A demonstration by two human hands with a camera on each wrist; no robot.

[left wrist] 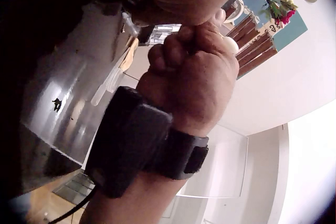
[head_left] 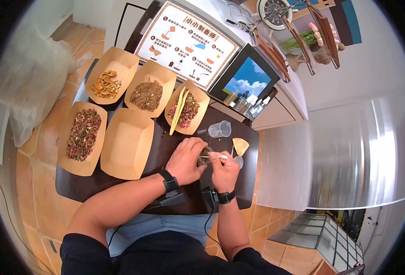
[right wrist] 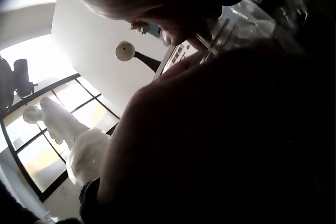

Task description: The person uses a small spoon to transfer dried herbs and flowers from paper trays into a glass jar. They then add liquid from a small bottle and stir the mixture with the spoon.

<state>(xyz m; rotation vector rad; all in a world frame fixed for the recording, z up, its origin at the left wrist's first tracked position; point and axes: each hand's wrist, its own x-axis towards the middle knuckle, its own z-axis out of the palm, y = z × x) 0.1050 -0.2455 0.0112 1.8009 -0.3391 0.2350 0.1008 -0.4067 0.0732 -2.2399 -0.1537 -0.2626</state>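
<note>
My left hand (head_left: 185, 158) grips a small clear jar (head_left: 203, 160) with brown dried bits in it, fingers and thumb around its side. In my right hand (head_left: 225, 174) I pinch a thin pale stick (head_left: 205, 156) with a white rounded end (head_left: 223, 157); its other end reaches over the jar's mouth. The left wrist view shows the right hand (left wrist: 189, 77) with fingers curled, the white end poking out past them. In the right wrist view, clear plastic or glass (right wrist: 249, 22) shows beyond the dark hand.
A clear measuring cup (head_left: 220, 129), a folded paper filter (head_left: 240, 146) and a small round lid (head_left: 239, 162) lie close by. Paper trays of dried petals and herbs (head_left: 82, 135) stand left, one tray (head_left: 127, 144) bare. Wooden tongs (head_left: 178, 111) rest across another. Behind stands an instruction board (head_left: 186, 43).
</note>
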